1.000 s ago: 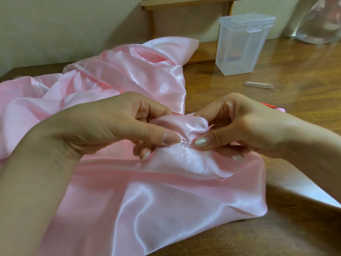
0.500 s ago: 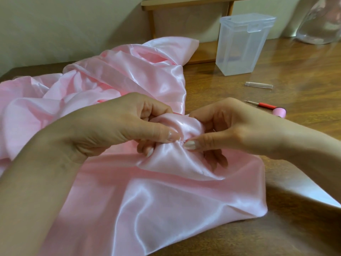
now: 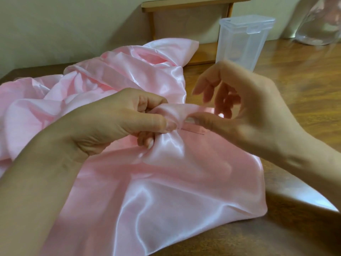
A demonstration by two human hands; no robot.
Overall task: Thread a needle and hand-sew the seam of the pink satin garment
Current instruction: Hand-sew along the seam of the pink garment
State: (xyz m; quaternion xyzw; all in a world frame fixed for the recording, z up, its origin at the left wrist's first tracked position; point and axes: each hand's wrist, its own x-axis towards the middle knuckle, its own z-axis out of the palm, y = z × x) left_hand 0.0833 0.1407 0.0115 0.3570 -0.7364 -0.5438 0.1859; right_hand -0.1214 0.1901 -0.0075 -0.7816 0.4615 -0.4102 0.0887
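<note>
The pink satin garment [image 3: 166, 191] lies bunched across the wooden table [image 3: 299, 85]. My left hand [image 3: 110, 126] pinches a raised fold of the satin between thumb and fingers. A thin needle [image 3: 192, 131] sticks out of that fold, pointing right and lying nearly flat. My right hand [image 3: 258, 111] is blurred just right of the fold. Its fingers are spread and lifted off the cloth, and its thumb tip sits just above the needle. I cannot make out any thread.
A clear plastic box [image 3: 241, 39] with a lid stands behind my right hand. A wooden frame [image 3: 184, 8] leans on the wall at the back. A glass vessel [image 3: 321, 24] sits at the far right corner.
My right hand has let go of the fold and needle and lifted, its fingers spreading. The needle now shows sticking out to the right. My left hand keeps its pinch.
</note>
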